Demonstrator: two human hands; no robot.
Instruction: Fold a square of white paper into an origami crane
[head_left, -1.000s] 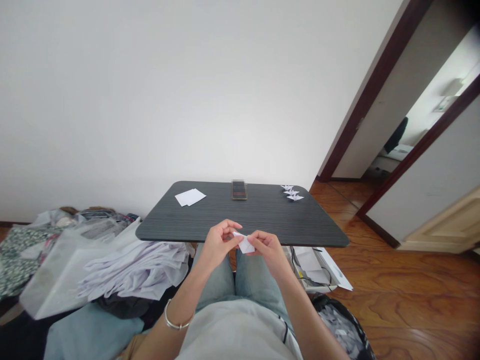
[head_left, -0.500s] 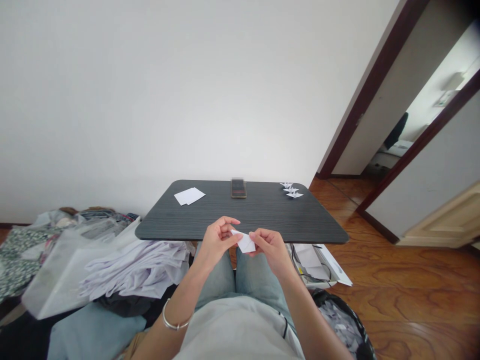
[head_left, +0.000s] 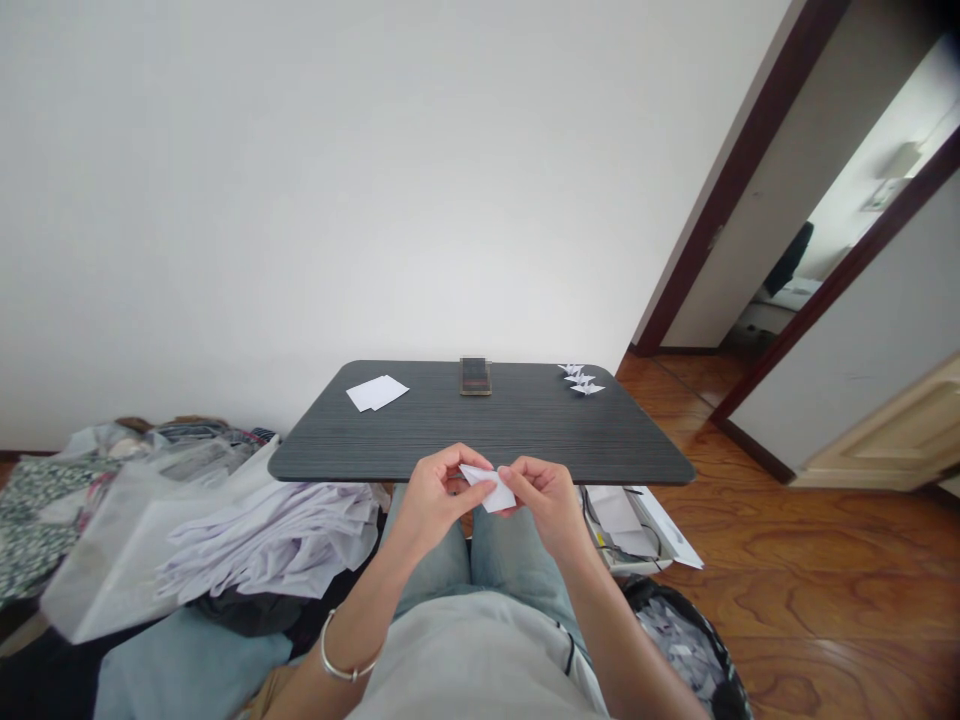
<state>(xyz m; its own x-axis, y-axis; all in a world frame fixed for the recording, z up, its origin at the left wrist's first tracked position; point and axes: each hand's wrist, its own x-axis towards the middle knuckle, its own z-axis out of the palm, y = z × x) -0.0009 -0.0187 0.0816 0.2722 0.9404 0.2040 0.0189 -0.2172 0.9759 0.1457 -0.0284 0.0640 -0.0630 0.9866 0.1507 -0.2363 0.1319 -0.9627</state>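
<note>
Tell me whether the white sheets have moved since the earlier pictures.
No: the white sheets keep their place against the far left corner of the table.

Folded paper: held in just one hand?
No, the left hand and right hand both grip the folded paper.

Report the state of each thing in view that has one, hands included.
Left hand: thumb and fingers pinching the white paper
Right hand: pinching the paper's other side
White paper: folded, pointed at one end
Paper sheets: flat, overlapping, on the table
Paper cranes: three, folded, wings spread
Dark device: on or off, cannot tell
White cloth: rumpled, heaped
Black bag: open, pale scraps inside
</note>
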